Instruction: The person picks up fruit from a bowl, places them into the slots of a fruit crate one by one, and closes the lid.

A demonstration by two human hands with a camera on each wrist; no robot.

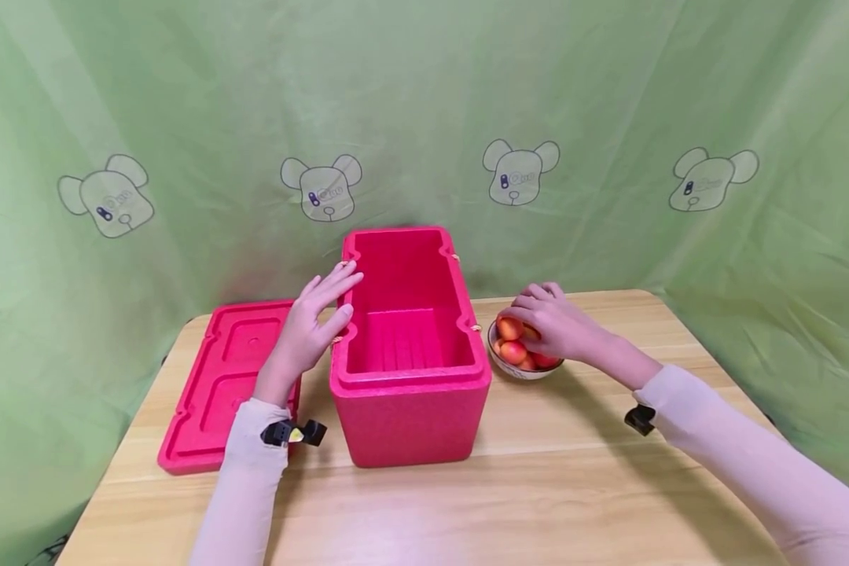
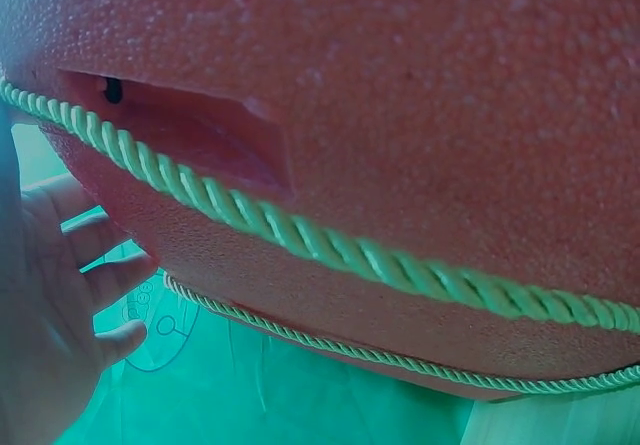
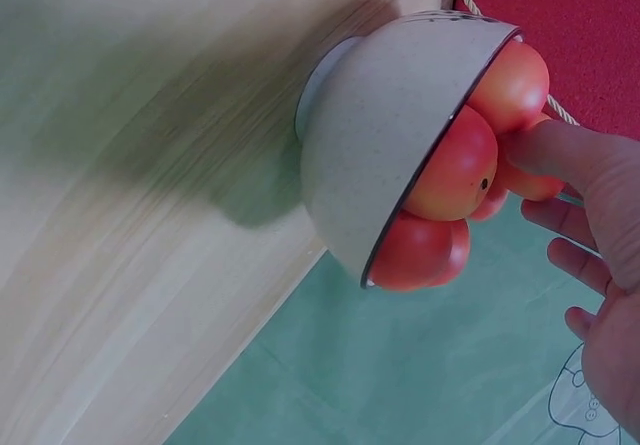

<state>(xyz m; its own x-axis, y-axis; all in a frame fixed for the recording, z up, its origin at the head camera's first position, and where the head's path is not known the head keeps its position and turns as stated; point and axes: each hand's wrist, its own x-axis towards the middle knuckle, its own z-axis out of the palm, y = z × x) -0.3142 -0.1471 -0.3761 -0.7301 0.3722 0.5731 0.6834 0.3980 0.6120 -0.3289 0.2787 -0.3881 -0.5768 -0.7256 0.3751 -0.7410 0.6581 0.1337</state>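
A pinkish-red foam cooler box point(image 1: 410, 420) stands uncovered on the table, its inside showing bare ribbed floor. My left hand point(image 1: 310, 326) is at its left rim, fingers fairly straight and spread, fingertips right at the edge. In the left wrist view, twisted rope point(image 2: 400, 270) runs along the box's side past a recessed slot. To the right of the box sits a white bowl point(image 3: 370, 135) with a dark rim, heaped with several orange-red round fruits point(image 3: 455, 165). Over the bowl, my right hand point(image 1: 555, 322) pinches one orange-red fruit point(image 3: 532, 182) between thumb and fingers.
The matching red lid point(image 1: 201, 401) lies flat on the wooden table point(image 1: 538, 503), left of the box and partly under my left forearm. Green fabric point(image 1: 424, 102) printed with mouse-like heads hangs behind and at the sides.
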